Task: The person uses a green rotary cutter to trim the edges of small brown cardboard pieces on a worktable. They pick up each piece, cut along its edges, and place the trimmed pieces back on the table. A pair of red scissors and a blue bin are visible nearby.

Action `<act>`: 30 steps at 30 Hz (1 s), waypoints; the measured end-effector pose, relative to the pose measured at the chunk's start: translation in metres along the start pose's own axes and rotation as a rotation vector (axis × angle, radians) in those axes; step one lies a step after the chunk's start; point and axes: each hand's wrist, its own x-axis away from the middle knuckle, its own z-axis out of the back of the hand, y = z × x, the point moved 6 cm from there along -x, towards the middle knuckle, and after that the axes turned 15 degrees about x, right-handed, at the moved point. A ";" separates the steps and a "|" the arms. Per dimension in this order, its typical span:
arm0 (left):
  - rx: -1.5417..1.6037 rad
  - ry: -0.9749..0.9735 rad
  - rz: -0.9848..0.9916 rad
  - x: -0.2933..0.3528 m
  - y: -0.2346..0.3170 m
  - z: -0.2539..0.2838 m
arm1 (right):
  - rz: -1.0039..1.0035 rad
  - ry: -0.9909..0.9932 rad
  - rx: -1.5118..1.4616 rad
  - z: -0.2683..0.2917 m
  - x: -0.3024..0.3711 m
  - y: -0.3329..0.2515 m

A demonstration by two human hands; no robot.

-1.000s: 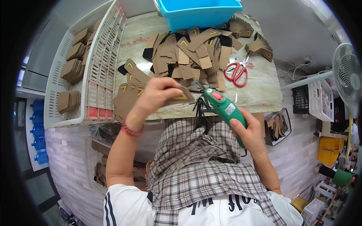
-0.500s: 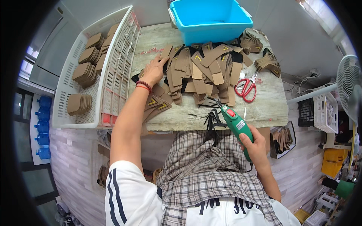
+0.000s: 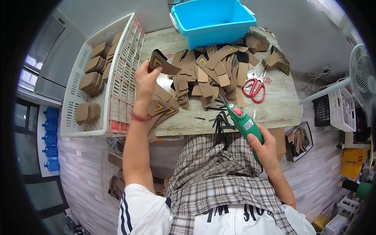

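Observation:
Raised at the left of the table, my left hand (image 3: pixel 144 84) pinches a brown strap piece (image 3: pixel 166 67) with a yellow V mark, a black layer showing behind it. A green pair of electric scissors (image 3: pixel 246 126) with a red button is gripped in my right hand (image 3: pixel 265 145), its metal tip pointing up and left. Black offcut strips (image 3: pixel 221 122) dangle over the table's front edge beside the tip. Brown strap pieces (image 3: pixel 211 70) lie in an overlapping heap just beyond. More V-marked pieces (image 3: pixel 161 106) sit below my left hand.
A white slatted crate (image 3: pixel 117 94) with stacked brown pieces (image 3: pixel 91 83) stands on the left. At the back is a blue tub (image 3: pixel 215 33). Red-handled scissors (image 3: pixel 255 91) lie right of the heap, near fanned bundles (image 3: pixel 277 60). A fan (image 3: pixel 358 74) stands far right.
My left hand has picked up a strap piece from the heap's left side and drawn it back and left, off the table. The electric scissors stay nearly in place in my right hand.

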 end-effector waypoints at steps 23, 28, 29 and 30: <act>0.999 0.156 0.381 0.138 -0.006 -0.160 | -0.023 0.084 0.051 0.007 0.005 -0.003; 1.004 0.139 0.456 0.146 -0.004 -0.169 | -0.001 0.127 0.019 0.007 0.005 -0.003; 0.990 0.144 0.488 0.148 -0.003 -0.170 | -0.016 0.118 -0.002 0.007 0.005 -0.003; 0.984 0.136 0.498 0.149 -0.004 -0.171 | -0.016 0.117 -0.005 0.007 0.005 -0.004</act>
